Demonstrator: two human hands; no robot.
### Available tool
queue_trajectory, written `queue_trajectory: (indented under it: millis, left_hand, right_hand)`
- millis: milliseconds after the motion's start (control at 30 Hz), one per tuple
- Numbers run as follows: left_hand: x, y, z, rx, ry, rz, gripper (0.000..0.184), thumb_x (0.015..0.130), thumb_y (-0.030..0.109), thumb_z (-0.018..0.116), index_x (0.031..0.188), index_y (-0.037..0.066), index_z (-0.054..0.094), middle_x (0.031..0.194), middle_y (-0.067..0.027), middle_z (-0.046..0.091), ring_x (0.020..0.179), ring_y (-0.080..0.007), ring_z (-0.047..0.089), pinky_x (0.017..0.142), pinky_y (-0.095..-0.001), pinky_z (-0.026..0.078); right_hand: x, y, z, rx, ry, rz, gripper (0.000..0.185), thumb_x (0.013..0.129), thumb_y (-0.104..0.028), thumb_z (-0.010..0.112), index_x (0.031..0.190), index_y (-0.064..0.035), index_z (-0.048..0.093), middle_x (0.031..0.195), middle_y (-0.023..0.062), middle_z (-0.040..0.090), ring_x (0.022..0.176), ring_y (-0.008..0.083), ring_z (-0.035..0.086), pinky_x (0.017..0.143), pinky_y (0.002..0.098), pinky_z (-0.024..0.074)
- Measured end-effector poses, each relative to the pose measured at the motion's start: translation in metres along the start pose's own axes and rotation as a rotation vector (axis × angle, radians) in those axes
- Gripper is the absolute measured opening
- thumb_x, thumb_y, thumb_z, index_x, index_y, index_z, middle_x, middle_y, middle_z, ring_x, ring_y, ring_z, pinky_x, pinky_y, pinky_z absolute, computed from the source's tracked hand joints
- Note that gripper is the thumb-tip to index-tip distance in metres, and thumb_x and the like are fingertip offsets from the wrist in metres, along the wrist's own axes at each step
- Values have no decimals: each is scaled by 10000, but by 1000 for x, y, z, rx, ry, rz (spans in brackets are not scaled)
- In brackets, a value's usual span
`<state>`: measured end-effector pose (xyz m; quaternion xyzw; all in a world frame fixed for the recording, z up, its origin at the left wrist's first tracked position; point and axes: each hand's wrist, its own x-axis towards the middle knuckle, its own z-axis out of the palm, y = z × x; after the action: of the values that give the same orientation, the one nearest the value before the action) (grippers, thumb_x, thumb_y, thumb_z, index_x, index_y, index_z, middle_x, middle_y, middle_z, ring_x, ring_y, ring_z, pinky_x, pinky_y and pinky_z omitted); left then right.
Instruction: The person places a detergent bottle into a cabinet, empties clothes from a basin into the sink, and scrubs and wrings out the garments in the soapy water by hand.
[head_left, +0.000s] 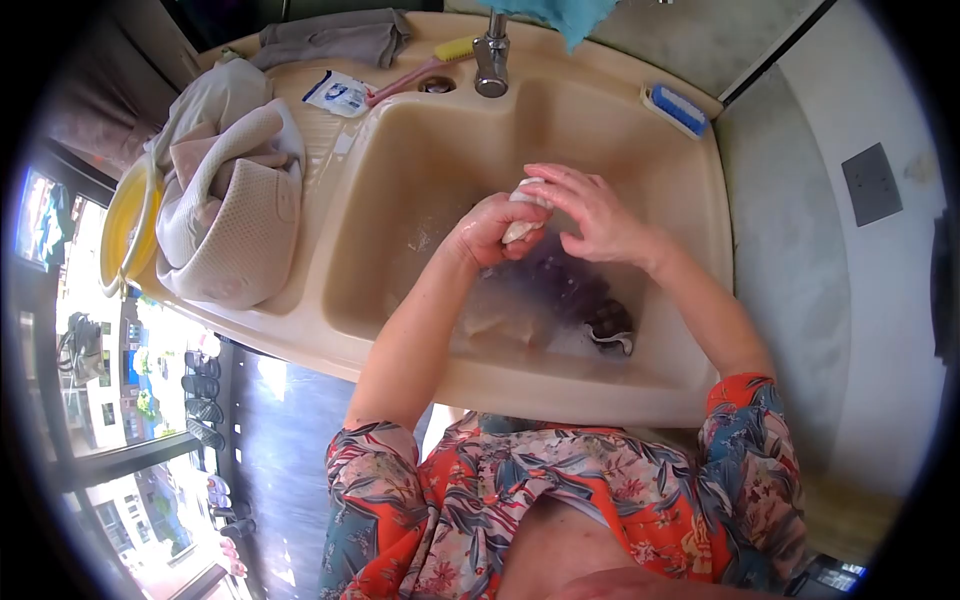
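At centre, the left hand [490,228] curls around wadded white cloth [521,232]; the right hand [605,220], fingers loosely spread, meets its top. Apparently unfinished: dark cloth [565,283] lies in water below.

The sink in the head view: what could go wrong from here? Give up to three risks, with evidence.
The white bundle in the left hand could slip into the water, since the hand looks wet.
If it drops, it might pick up colour from the dark fabric, as the water around that looks cloudy and purplish.
The packet lies near the edge of the sink, so a nudge might send it in.
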<state>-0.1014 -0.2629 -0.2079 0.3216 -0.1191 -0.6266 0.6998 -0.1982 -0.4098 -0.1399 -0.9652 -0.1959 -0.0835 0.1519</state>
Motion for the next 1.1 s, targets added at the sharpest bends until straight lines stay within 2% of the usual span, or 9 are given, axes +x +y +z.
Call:
queue_trajectory:
  millis: [200, 300, 433, 567, 767, 867, 933, 1000, 1100]
  left_hand:
    - [6, -10, 10, 287, 15, 9, 129, 604, 1, 588, 676, 82, 517, 480, 17, 401, 354, -71, 341, 332, -208, 195]
    - [17, -21, 1, 571, 170, -18, 96, 580, 28, 598, 657, 54, 547, 507, -21, 463, 387, -107, 415, 342, -252, 295]
    - [21, -29, 6, 1318, 504, -31, 221, 567, 152, 644, 746, 24, 623, 706, -152, 614, 655, -244, 604, 600, -341, 473]
    - [19, -36, 1, 1589, 672, -77, 209, 598, 168, 633, 774, 55, 645, 793, -149, 626, 762, -280, 609, 661, -368, 484]
    - [14, -44, 9, 1922, 468, -29, 158, 629, 158, 599, 765, 99, 654, 802, -114, 629, 782, -265, 611, 673, -355, 488]
    - [13, -49, 11, 2003, 350, 101, 148, 626, 167, 595, 754, 105, 637, 784, -105, 626, 762, -266, 609, 646, -361, 483]
    - [19, -52, 14, 1967, 333, 251, 144, 627, 175, 591, 751, 107, 619, 770, -106, 620, 739, -271, 604, 627, -373, 476]
    - [21, -48, 15, 1836, 466, 538, 128, 642, 198, 586, 714, 95, 561, 717, -117, 595, 692, -299, 587, 583, -392, 462]
    - [20, -24, 14, 1653, 688, 485, 181, 624, 143, 614, 769, 70, 534, 757, -154, 596, 732, -337, 577, 629, -426, 457]
  right_hand:
    - [8, -1, 31, -243, 50, -6, 294, 674, -177, 589, 930, -82, 479, 907, 84, 498, 872, 240, 496, 699, 348, 396]
    - [6, 9, 42, -274, -102, 104, 196, 685, -161, 562, 829, -68, 466, 825, 106, 546, 791, 276, 541, 644, 371, 426]
    - [4, 25, 77, -271, -194, 281, 198, 653, -160, 576, 788, -58, 473, 717, 149, 573, 706, 326, 565, 601, 423, 436]
    - [4, 21, 98, -158, -190, 405, 223, 624, -172, 636, 771, -50, 522, 737, 166, 600, 726, 338, 579, 619, 425, 449]
    - [-35, 49, 151, 530, -41, 438, 110, 637, -119, 631, 706, -50, 578, 621, 110, 584, 581, 197, 585, 472, 353, 400]
    - [-28, 26, 100, 1003, -483, 907, 101, 658, -97, 634, 640, -90, 536, 523, 4, 487, 425, 77, 433, 361, 258, 276]
    - [-37, 36, 98, 1226, -484, 895, 123, 659, -72, 642, 684, -97, 524, 531, -28, 444, 400, 53, 376, 339, 220, 229]
    - [-43, 44, 78, 1391, -472, 882, 137, 677, -53, 630, 715, -91, 503, 530, -43, 414, 393, 43, 347, 336, 198, 217]
    - [-41, 42, 48, 1591, -368, 737, 164, 772, -187, 602, 802, -92, 472, 547, -33, 431, 420, 41, 376, 348, 184, 275]
